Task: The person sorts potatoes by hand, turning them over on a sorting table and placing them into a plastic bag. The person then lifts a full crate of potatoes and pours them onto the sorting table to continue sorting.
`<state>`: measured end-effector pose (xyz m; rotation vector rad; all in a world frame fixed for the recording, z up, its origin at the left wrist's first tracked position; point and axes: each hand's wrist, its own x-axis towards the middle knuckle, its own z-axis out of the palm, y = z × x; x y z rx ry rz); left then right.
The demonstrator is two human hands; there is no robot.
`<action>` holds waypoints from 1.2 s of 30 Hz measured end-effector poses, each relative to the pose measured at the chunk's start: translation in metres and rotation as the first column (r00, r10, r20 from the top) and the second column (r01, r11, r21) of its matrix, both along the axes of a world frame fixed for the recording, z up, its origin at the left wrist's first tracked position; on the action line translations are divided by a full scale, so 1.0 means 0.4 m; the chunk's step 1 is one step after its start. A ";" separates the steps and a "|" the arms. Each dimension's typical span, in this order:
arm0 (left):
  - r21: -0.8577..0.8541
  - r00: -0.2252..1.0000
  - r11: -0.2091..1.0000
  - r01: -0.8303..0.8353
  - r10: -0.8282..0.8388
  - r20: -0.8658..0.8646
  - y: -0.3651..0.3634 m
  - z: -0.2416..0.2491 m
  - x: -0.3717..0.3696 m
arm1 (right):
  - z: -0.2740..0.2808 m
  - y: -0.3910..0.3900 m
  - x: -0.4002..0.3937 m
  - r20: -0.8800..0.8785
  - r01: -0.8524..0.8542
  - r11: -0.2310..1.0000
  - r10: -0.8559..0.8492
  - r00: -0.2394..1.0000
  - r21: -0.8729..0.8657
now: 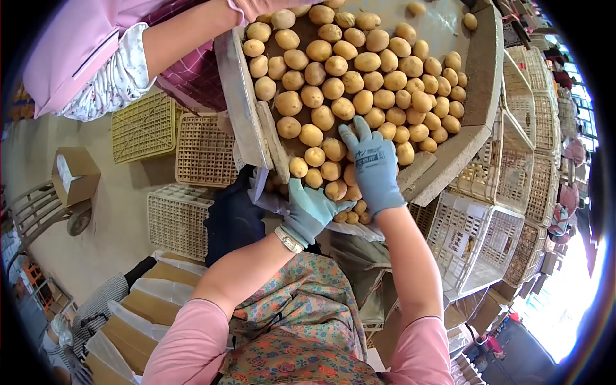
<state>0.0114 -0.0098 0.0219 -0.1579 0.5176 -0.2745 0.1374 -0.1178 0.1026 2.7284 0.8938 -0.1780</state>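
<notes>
Many round yellow-brown potatoes (367, 62) cover a sloping tray with wooden and grey edges (480, 80). They narrow toward its front mouth, and several lie lower down in a pale bag (360, 230) below it. My right hand (375, 167), in a blue-grey glove with dark print, rests on the potatoes near the mouth, fingers apart and pointing up the tray. My left hand (311, 208), gloved alike, is at the front left of the mouth beside the lowest potatoes. Its fingers are spread, with the thumb toward my right hand. Neither hand is closed around a potato.
Another person's arm (189, 38) reaches over the tray's far left edge. Plastic crates, yellow (144, 127), brown (205, 149) and white (178, 219), stand on the left. More white crates (471, 244) are stacked right. Lined cartons (131, 314) and another person (96, 308) are lower left.
</notes>
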 end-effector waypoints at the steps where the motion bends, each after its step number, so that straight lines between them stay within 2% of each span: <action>1: -0.002 1.000 1.000 0.000 0.000 -0.003 0.004 0.012 0.000 | -0.009 -0.015 0.014 -0.003 0.000 1.000 0.000 1.000 -0.002; 3: 0.073 0.999 0.996 0.042 -0.040 -0.028 0.006 0.027 0.005 | -0.008 -0.053 0.047 -0.055 -0.059 0.948 0.080 0.995 0.313; 4: 0.071 0.999 0.997 0.040 -0.038 -0.024 0.008 0.026 0.003 | 0.007 -0.059 0.041 -0.130 0.036 0.923 0.015 0.991 0.383; 5: 0.048 1.000 0.998 0.029 -0.029 -0.011 0.009 0.022 0.000 | 0.021 -0.057 0.024 -0.125 0.032 0.924 0.017 0.992 0.382; 6: 0.024 1.000 1.000 0.020 -0.020 0.000 0.010 0.020 -0.002 | 0.034 -0.053 -0.005 -0.167 0.155 0.769 -0.064 0.984 0.620; 7: 0.018 1.000 1.000 0.019 -0.019 -0.001 0.009 0.020 -0.001 | 0.048 -0.052 -0.042 -0.231 0.263 0.542 -0.128 0.964 0.798; 8: 0.000 1.000 1.000 0.020 -0.020 -0.003 0.010 0.020 0.000 | 0.066 -0.049 -0.085 -0.376 0.433 0.465 -0.216 0.901 0.772; 9: -0.015 1.000 1.000 0.022 -0.022 -0.004 0.013 0.018 0.000 | 0.085 -0.038 -0.121 -0.611 0.651 0.224 -0.227 0.759 0.725; 11: -0.008 1.000 1.000 0.008 -0.008 -0.019 0.016 0.018 -0.002 | 0.050 -0.067 -0.185 -0.750 0.752 -0.031 -0.105 0.653 0.659; 12: -0.007 0.999 1.000 -0.002 0.002 -0.032 0.013 0.019 0.000 | 0.048 -0.056 -0.214 -0.822 0.802 -0.213 -0.015 0.569 0.559; 13: -0.011 0.999 1.000 0.006 -0.006 -0.033 0.011 0.008 -0.002 | 0.047 -0.054 -0.240 -0.853 0.823 -0.297 0.047 0.519 0.485; 15: -0.114 0.998 0.993 -0.037 0.042 0.041 0.012 -0.005 -0.008 | 0.065 -0.052 -0.268 -0.897 0.862 -0.317 0.066 0.437 0.396; 16: 0.116 0.995 0.993 -0.033 0.021 0.100 0.005 -0.001 -0.012 | 0.079 -0.045 -0.273 -0.908 0.866 -0.337 0.069 0.414 0.369; 17: 0.115 0.995 0.993 -0.027 0.016 0.099 0.004 0.002 -0.014 | 0.070 -0.047 -0.281 -0.901 0.865 -0.326 0.078 0.428 0.383; 19: -0.027 0.999 0.999 -0.033 0.033 -0.004 0.008 0.003 -0.007 | 0.088 -0.038 -0.285 -0.888 0.853 -0.357 0.119 0.445 0.380; 21: -0.034 1.000 0.999 0.000 0.001 0.020 0.013 -0.007 -0.008 | 0.092 -0.025 -0.296 -0.871 0.836 -0.333 0.078 0.485 0.436; 23: -0.171 0.997 0.985 -0.022 0.035 0.074 0.012 -0.012 -0.016 | 0.095 -0.027 -0.306 -0.852 0.817 -0.307 0.034 0.522 0.488; 25: -0.213 0.998 0.977 0.006 0.007 0.062 0.018 -0.007 -0.014 | 0.098 -0.033 -0.312 -0.875 0.870 -0.450 0.318 0.367 0.201; 26: -0.229 0.997 0.973 -0.012 0.030 0.074 0.018 -0.031 -0.020 | 0.098 -0.034 -0.316 -0.850 0.878 -0.463 0.407 0.335 0.124; 27: -0.246 0.995 0.969 -0.030 0.051 0.083 0.019 -0.039 -0.023 | 0.093 -0.038 -0.325 -0.852 0.875 -0.468 0.404 0.334 0.122; 29: -0.282 0.987 0.959 -0.033 0.076 0.143 0.019 -0.059 -0.026 | 0.064 -0.050 -0.348 -0.798 0.832 -0.516 0.580 0.163 -0.205; 30: -0.223 0.991 0.975 -0.013 0.042 0.128 0.022 -0.047 -0.023 | 0.054 -0.046 -0.351 -0.712 0.777 -0.527 0.686 0.150 -0.344; 31: -0.163 0.994 0.987 0.008 0.010 0.113 0.025 -0.040 -0.019 | 0.052 -0.046 -0.352 -0.714 0.774 -0.534 0.682 0.155 -0.342; 32: -0.165 0.982 0.986 0.038 -0.007 0.187 0.028 -0.070 -0.027 | 0.052 -0.046 -0.352 -0.662 0.719 -0.531 0.738 0.132 -0.449; 33: -0.143 0.993 0.990 0.012 0.005 0.118 0.026 -0.039 -0.022 | 0.055 -0.044 -0.353 -0.602 0.655 -0.516 0.790 0.116 -0.551; 35: -0.375 0.931 0.924 0.074 0.071 0.359 0.037 -0.076 -0.036 | 0.049 -0.050 -0.361 -0.552 0.606 -0.510 0.823 0.138 -0.610; 36: 0.039 0.995 0.997 0.060 -0.063 0.081 0.030 -0.020 -0.026 | 0.028 -0.060 -0.373 -0.442 0.571 -0.440 0.885 0.146 -0.693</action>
